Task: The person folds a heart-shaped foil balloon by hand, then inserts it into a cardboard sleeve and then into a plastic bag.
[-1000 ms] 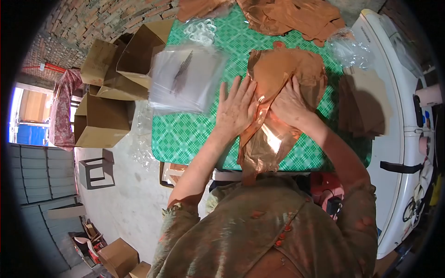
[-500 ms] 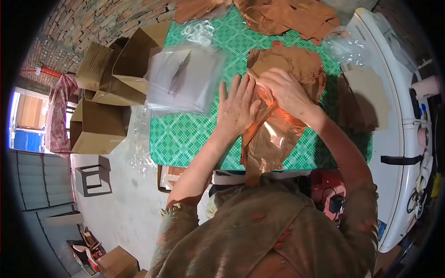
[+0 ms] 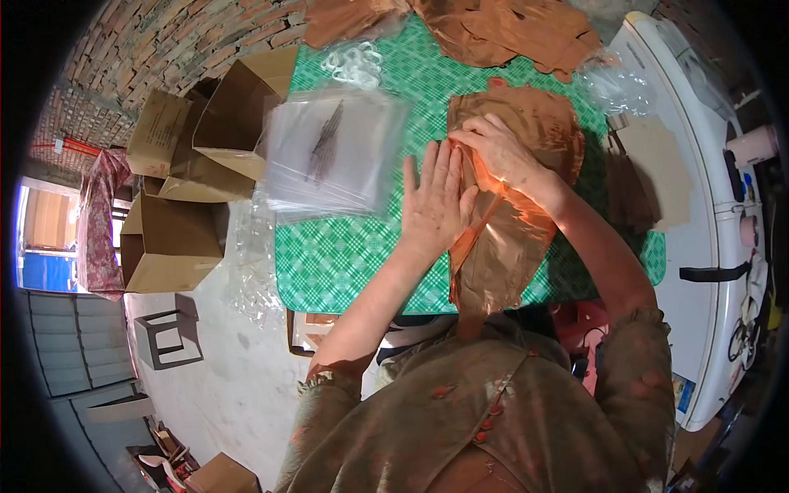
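A shiny copper-coloured garment (image 3: 514, 255) lies on the green checked tablecloth (image 3: 345, 263), its near end reaching the table's front edge. My left hand (image 3: 436, 201) lies flat with fingers stretched, its thumb side against the garment's left edge. My right hand (image 3: 505, 156) is closed on a gathered fold of the fabric, just right of my left fingertips. Some of the fold is hidden beneath the right hand. Left of my hands sits a stack of clear plastic bags (image 3: 329, 156) with a dark mark on top.
More copper fabric (image 3: 509, 33) is heaped at the far edge, near white rings or loops (image 3: 353, 64). Crumpled clear plastic (image 3: 616, 86) and beige card sheets (image 3: 653, 168) lie right, beside a white appliance (image 3: 707, 246). Open cardboard boxes (image 3: 173, 238) stand left; a grey stool-like frame (image 3: 168, 337) is on the floor.
The view has shifted slightly, so the table sits a little lower and further right. My right hand's grip has moved slightly along the fold; my left hand stays flat beside it.
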A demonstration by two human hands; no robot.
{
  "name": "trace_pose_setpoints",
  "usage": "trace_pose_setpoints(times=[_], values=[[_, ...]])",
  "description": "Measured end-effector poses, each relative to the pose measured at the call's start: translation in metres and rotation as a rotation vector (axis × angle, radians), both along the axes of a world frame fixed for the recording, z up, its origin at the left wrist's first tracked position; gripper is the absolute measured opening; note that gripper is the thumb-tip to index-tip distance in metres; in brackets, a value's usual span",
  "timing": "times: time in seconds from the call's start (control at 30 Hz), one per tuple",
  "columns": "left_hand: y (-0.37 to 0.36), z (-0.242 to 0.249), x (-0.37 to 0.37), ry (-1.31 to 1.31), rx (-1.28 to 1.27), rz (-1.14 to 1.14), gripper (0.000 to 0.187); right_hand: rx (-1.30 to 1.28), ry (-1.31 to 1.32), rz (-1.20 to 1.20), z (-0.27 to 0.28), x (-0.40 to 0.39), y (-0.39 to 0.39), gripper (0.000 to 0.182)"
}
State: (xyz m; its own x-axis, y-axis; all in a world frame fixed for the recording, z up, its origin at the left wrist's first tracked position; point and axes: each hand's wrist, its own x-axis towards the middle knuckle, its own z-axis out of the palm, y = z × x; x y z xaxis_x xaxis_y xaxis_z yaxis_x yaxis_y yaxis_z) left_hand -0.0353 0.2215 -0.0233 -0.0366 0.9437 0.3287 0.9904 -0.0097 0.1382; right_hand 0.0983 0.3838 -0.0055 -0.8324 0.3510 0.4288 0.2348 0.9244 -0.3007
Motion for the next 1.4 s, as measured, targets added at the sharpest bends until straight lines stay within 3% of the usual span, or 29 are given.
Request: trace_pose_setpoints(times=[0.43,0.63,0.73,0.83,0.9,1.1,1.4], values=[[-0.039,0.01,0.014,-0.091,-0.066,-0.37,0.072,0.043,0.041,0.02,-0.014,0.001,0.005,0.041],[-0.042,0.011,0.016,-0.102,-0.077,-0.368,0.069,-0.069,-0.018,0.052,-0.007,0.001,0.006,0.036],[-0.041,0.013,0.017,-0.077,-0.086,-0.363,0.069,0.21,-0.054,0.088,0.003,-0.002,-0.009,0.037],[-0.039,0.024,0.018,-0.053,-0.372,-0.331,0.069,0.104,-0.151,0.177,-0.012,0.005,-0.038,0.051],[-0.04,0.018,0.017,-0.031,-0.29,-0.348,0.068,-0.093,-0.308,0.222,-0.01,0.011,-0.038,0.064],[-0.039,0.014,0.017,-0.023,-0.165,-0.358,0.068,0.006,-0.436,0.076,-0.003,0.01,0.011,0.073],[-0.04,0.022,0.019,-0.063,-0.179,-0.352,0.069,0.283,-0.516,-0.251,-0.001,0.004,0.088,0.067]])
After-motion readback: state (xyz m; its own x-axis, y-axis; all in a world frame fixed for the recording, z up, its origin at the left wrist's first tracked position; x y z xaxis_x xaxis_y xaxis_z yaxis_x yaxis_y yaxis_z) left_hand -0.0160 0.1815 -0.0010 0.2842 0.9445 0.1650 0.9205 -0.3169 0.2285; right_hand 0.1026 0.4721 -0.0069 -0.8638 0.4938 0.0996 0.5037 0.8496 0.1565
